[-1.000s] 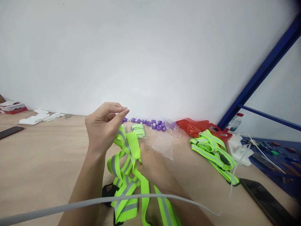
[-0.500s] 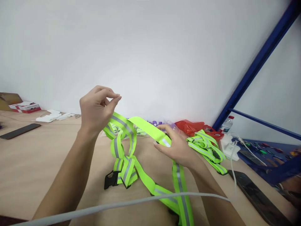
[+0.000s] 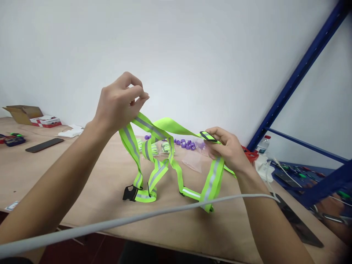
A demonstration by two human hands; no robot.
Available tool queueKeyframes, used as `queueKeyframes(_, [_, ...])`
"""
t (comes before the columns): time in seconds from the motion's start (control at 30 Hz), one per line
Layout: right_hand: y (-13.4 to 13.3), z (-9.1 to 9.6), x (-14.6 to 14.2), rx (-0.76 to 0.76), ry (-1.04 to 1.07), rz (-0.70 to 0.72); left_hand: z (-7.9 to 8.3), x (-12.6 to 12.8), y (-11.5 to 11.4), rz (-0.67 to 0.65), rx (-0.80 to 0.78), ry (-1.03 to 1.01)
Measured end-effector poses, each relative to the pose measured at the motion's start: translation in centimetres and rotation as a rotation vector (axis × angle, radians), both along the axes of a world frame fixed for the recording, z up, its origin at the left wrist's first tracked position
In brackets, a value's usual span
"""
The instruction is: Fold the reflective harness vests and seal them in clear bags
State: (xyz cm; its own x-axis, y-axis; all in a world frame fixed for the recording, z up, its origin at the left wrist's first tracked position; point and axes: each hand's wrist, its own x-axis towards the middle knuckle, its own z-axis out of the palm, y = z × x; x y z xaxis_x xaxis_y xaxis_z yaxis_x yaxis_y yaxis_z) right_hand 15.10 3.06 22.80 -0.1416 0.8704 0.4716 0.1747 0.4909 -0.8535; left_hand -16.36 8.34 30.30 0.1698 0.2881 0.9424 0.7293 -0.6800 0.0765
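Note:
A neon-yellow elastic reflective vest [image 3: 214,179] of straps with grey stripes hangs between my hands above the table. My left hand [image 3: 121,101] is raised and closed, thumb and index fingertip together, and straps drop from beneath its palm. At the right, my right hand [image 3: 228,148] grips a strap just beside a black slider buckle [image 3: 208,136]; some of its fingers are hidden. Lower left, a black side-release buckle [image 3: 129,193] dangles at the end of a loop close to the tabletop. The straps cross in the middle, partly twisted.
Behind the vest lie packed reflective straps [image 3: 167,147], purple rolls [image 3: 189,145] and a clear bag [image 3: 192,161]. A white cable [image 3: 143,215] crosses in front. Phones [image 3: 297,220], a bottle [image 3: 263,145], a blue frame [image 3: 297,80] and a person's hand [image 3: 330,205] are around.
Both hands have risen, drawing the straps upward and spreading the vest. My right hand has moved right, and the slider buckle now shows beside it. The camera view has shifted.

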Motion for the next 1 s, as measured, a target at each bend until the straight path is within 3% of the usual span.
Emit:
queueKeyframes(0.1, [-0.3,0.7,0.8,-0.154,0.005,0.146,0.9,0.2,-0.4,-0.022,-0.126,-0.077])
queueKeyframes(0.17, [-0.4,0.8,1.4,-0.162,-0.011,0.173,1.1,0.3,-0.5,-0.02,-0.141,-0.065])
queueKeyframes(0.3, [-0.5,0.8,1.8,0.065,-0.108,-0.006,0.7,0.4,-0.3,-0.006,-0.108,0.088])
queueKeyframes(0.4, [-0.9,0.8,1.5,0.185,-0.277,-0.058,0.0,0.4,-0.3,-0.016,-0.1,0.12])
queueKeyframes(0.57, [-1.2,0.5,1.5,0.255,-0.22,-0.099,-1.3,0.4,-0.5,-0.08,-0.097,0.144])
queueKeyframes(0.73, [-0.9,0.4,2.1,0.216,-0.227,-0.054,-2.6,0.6,-1.0,-0.002,-0.11,0.346])
queueKeyframes(1.0, [-1.4,0.3,1.6,0.369,-0.328,-0.235,-4.0,1.0,-0.9,-0.036,-0.055,0.32])
